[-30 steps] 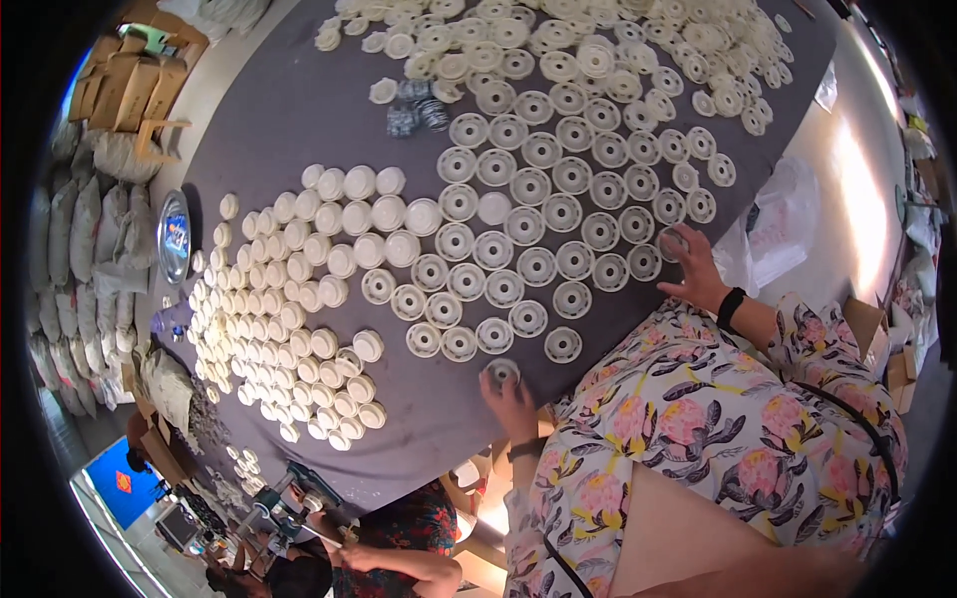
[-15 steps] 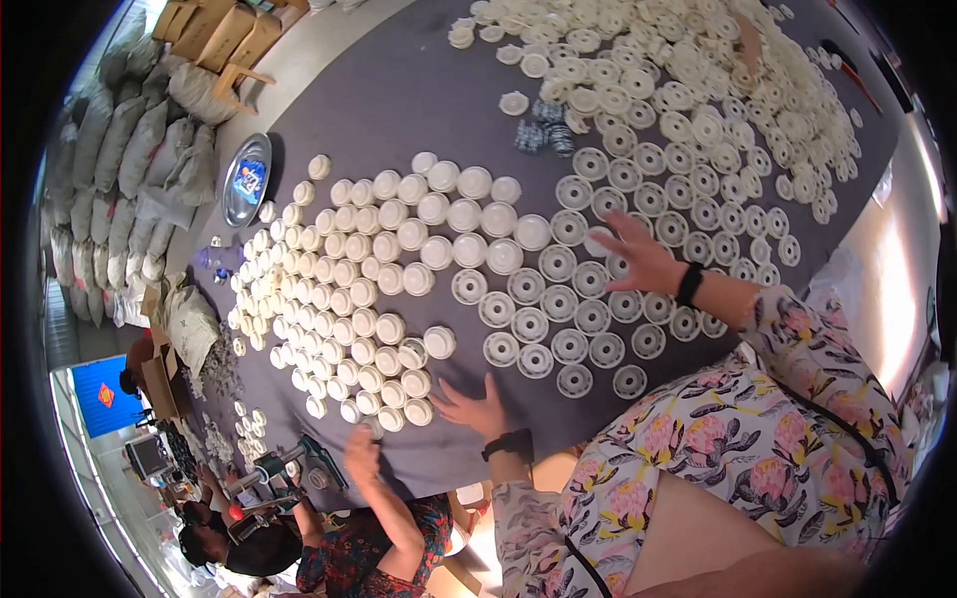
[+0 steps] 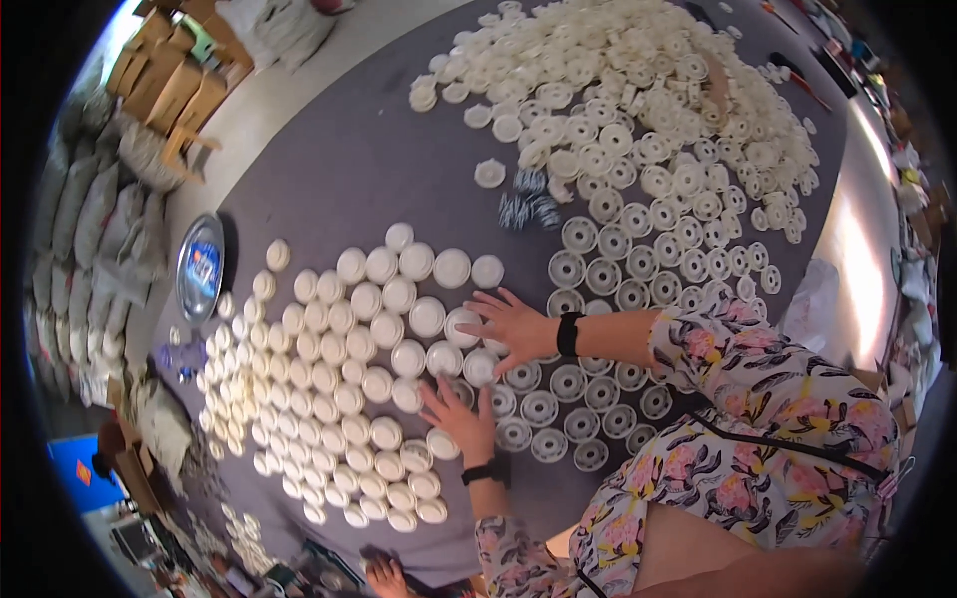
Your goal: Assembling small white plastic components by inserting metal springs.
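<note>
Your right hand (image 3: pixel 515 330) was spread over white caps (image 3: pixel 428 316) — your left hand (image 3: pixel 465 424), fingers wide, had ringed discs (image 3: pixel 529 411) just rightward.

bright glare on floor (image 3: pixel 865 284) at right, black rim, curved edges

The plastic caps (image 3: pixel 418 261) were cream-white, the tablecloth (image 3: pixel 329 169) purplish grey, the right sleeve (image 3: pixel 703 344) pink-flowered on white, the right wristband (image 3: pixel 567 335) black.
</note>
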`<state>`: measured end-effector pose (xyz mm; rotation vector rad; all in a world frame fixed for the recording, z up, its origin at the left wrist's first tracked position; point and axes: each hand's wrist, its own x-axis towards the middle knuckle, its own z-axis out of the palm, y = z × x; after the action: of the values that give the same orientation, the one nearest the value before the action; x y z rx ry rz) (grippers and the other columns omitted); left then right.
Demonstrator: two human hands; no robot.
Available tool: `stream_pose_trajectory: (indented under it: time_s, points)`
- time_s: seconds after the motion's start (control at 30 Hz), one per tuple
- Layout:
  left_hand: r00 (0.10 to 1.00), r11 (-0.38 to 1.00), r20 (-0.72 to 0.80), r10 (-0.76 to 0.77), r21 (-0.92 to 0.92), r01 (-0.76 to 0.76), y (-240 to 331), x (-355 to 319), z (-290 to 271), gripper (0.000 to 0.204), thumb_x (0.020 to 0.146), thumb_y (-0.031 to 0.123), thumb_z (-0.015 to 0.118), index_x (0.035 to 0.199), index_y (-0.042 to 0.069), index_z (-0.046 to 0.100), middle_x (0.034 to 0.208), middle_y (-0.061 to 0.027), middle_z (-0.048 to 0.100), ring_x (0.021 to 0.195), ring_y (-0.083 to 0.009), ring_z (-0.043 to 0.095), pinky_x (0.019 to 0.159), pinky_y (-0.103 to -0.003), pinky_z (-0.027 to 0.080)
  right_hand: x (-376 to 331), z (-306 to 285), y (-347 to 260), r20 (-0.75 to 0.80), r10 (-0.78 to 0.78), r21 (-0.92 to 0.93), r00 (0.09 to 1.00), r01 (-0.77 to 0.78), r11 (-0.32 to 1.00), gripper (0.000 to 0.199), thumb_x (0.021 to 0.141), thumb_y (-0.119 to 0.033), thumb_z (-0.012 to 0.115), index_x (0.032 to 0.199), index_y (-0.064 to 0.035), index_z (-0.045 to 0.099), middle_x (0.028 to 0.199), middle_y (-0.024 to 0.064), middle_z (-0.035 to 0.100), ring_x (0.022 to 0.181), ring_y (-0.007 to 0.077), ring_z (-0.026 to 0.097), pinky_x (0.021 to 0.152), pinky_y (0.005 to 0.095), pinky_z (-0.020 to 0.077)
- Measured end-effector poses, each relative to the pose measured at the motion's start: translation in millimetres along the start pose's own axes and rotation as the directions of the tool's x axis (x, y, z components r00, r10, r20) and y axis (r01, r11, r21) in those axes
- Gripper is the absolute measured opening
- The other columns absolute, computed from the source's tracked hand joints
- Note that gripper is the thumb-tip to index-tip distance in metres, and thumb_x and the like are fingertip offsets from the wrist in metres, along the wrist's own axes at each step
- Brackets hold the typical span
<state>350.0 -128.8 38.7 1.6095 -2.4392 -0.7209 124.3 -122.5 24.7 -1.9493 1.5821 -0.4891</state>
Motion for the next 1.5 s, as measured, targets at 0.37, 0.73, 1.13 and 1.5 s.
stream_pose_trajectory:
  time_s: [0.37, 0.73, 1.13, 1.5]
  points:
    - [0.996, 0.973, -0.086, -0.032, -0.232, 0.011, 38, 4, -24, 0.063, 0.08, 0.023, 0.062, 0.133, 0.003, 0.034, 0.142, -0.0259, 0.021, 0.132, -0.0423, 0.018, 0.106, -0.06, 0.007, 12, -92, 124, -0.264, 0.349, -0.538, 0.899, -0.437, 0.72, 0.079, 0.062, -0.037, 0.076, 0.131, -0.0245, 0.039, 0.124, 0.0086, 0.045, 0.127, 0.0312, 0.029, 0.092, 0.0581, 0.0306]
    - [0.975, 0.92, -0.194, -0.111, -0.391, 0.027, 73, -35, -47, 0.048, 0.08, 0.005, 0.058, 0.126, 0.0, 0.042, 0.136, -0.0236, 0.031, 0.126, -0.0382, 0.031, 0.104, -0.05, 0.022, -17, -134, 70, -0.462, 0.316, 0.224, 0.829, -0.236, 0.946, 0.054, 0.069, -0.021, 0.069, 0.119, -0.0127, 0.048, 0.112, 0.0088, 0.052, 0.103, 0.0242, 0.051, 0.084, 0.0375, 0.0412]
    - [0.959, 0.848, -0.039, 0.282, -0.458, -0.268, 155, -69, -40, 0.053, 0.069, 0.014, 0.076, 0.113, -0.001, 0.051, 0.096, -0.0114, 0.058, 0.08, -0.0203, 0.057, 0.073, -0.03, 0.046, -140, -89, -73, 0.534, 0.414, 0.788, 0.737, -0.611, 0.071, 0.054, 0.085, -0.05, 0.052, 0.114, -0.0056, 0.048, 0.093, 0.0061, 0.059, 0.074, 0.0143, 0.058, 0.051, 0.0244, 0.0472]
    - [0.997, 0.825, 0.025, 0.075, -0.563, -0.048, 129, -164, -22, 0.032, 0.068, 0.021, 0.074, 0.086, 0.003, 0.053, 0.066, -0.0077, 0.053, 0.056, -0.018, 0.052, 0.053, -0.029, 0.042, -180, -17, -120, 0.06, 0.63, 0.549, 0.774, -0.553, 0.627, 0.052, 0.079, -0.049, 0.06, 0.099, -0.0013, 0.056, 0.076, 0.0103, 0.06, 0.065, 0.0252, 0.057, 0.062, 0.0339, 0.0453]
